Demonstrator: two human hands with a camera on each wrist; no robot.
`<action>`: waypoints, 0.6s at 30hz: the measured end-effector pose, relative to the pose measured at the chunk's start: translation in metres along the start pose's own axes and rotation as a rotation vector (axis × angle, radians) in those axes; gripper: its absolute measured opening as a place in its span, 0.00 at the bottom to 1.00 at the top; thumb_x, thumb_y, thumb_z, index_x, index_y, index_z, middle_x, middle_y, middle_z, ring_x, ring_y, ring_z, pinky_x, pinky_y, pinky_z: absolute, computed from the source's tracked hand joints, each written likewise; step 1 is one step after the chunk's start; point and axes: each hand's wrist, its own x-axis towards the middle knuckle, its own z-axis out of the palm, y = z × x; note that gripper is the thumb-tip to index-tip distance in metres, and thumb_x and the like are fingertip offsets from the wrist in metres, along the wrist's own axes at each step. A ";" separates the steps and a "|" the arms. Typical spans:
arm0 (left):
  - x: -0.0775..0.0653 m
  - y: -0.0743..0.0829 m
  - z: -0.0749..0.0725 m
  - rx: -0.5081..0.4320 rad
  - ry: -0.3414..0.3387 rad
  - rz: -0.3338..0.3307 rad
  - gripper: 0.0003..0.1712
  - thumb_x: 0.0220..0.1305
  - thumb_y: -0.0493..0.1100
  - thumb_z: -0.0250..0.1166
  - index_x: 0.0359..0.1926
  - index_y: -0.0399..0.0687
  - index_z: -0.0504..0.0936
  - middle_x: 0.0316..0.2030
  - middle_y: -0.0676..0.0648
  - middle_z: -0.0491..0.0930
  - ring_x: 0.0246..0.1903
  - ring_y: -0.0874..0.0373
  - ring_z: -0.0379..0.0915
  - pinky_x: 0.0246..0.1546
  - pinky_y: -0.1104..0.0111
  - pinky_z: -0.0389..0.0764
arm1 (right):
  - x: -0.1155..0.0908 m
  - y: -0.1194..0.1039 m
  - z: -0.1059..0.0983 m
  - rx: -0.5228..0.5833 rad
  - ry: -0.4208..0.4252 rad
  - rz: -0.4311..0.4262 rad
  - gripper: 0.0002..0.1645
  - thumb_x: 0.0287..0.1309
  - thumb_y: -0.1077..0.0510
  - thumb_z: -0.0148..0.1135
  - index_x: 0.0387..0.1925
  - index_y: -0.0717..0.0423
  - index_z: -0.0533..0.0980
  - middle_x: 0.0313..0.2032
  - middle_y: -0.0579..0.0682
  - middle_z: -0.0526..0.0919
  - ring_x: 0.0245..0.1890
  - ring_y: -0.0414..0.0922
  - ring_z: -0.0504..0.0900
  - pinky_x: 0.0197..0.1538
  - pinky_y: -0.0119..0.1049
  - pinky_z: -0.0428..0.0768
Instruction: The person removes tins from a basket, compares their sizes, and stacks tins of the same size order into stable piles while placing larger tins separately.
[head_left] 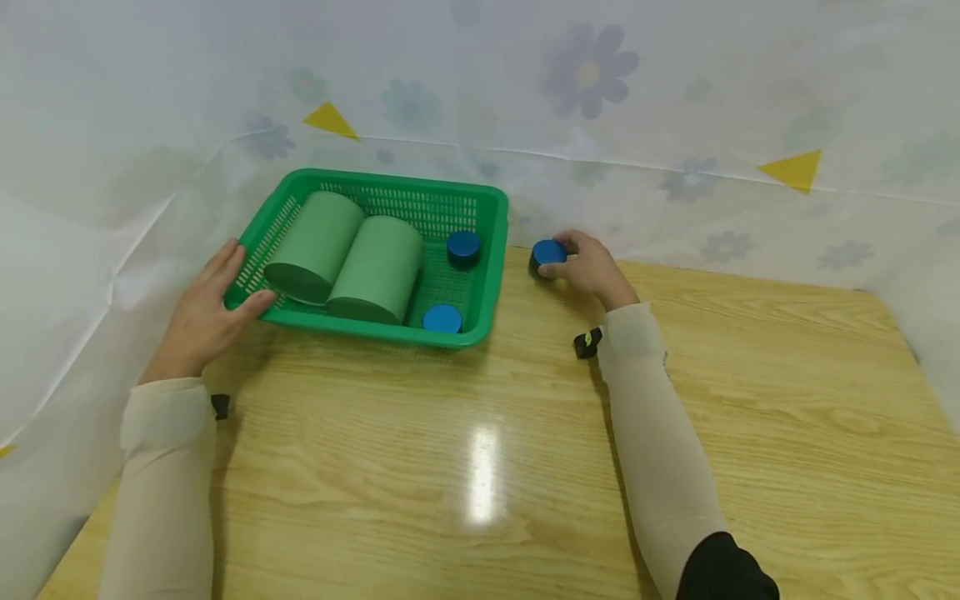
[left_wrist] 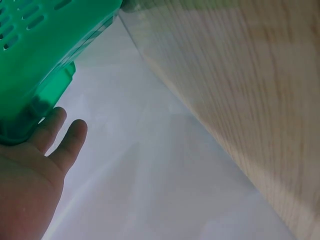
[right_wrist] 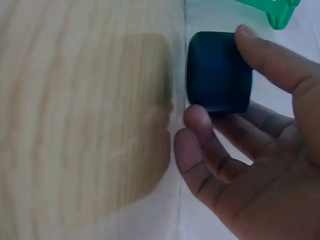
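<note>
The left corner of a green plastic basket [head_left: 492,271] is in my left hand [head_left: 198,321], thumb over the front rim and fingers along the left side. The left wrist view shows the basket wall [left_wrist: 50,50] against two of my fingers. Inside the basket lie two large light-green cylinders [head_left: 318,237] on their sides, plus a short blue cylinder [head_left: 464,247] near the right end and another blue one [head_left: 442,318] by the front wall. To the right of the basket, my right hand [head_left: 597,271] pinches a third short blue cylinder [right_wrist: 215,75] between thumb and fingers.
Everything is on or over a wood-grain table [head_left: 375,467] with a bright reflection in front. Behind and on the left hangs a white flower-print sheet [head_left: 510,92] bearing yellow triangles [head_left: 330,121]. A small black device [head_left: 588,342] sits at my right wrist.
</note>
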 end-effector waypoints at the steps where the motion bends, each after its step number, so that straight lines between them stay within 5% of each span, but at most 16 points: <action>1: 0.000 0.000 0.000 0.001 -0.001 0.000 0.47 0.76 0.60 0.55 0.81 0.43 0.43 0.80 0.45 0.37 0.77 0.38 0.32 0.72 0.39 0.40 | 0.000 0.001 0.000 -0.007 -0.006 0.008 0.39 0.65 0.50 0.69 0.71 0.59 0.65 0.69 0.62 0.67 0.68 0.59 0.66 0.67 0.55 0.66; 12: 0.000 0.000 -0.002 -0.001 -0.013 -0.022 0.48 0.76 0.61 0.54 0.81 0.45 0.41 0.80 0.48 0.35 0.77 0.40 0.31 0.71 0.39 0.39 | 0.001 0.002 0.000 0.000 -0.071 0.029 0.46 0.66 0.50 0.68 0.77 0.55 0.58 0.72 0.64 0.62 0.70 0.61 0.64 0.67 0.55 0.67; 18: 0.001 0.002 -0.002 0.000 -0.017 -0.030 0.48 0.75 0.61 0.55 0.81 0.46 0.41 0.80 0.47 0.35 0.77 0.40 0.30 0.71 0.39 0.40 | -0.002 0.000 -0.005 0.045 -0.087 0.015 0.48 0.66 0.50 0.67 0.79 0.51 0.53 0.74 0.62 0.59 0.58 0.59 0.77 0.60 0.52 0.75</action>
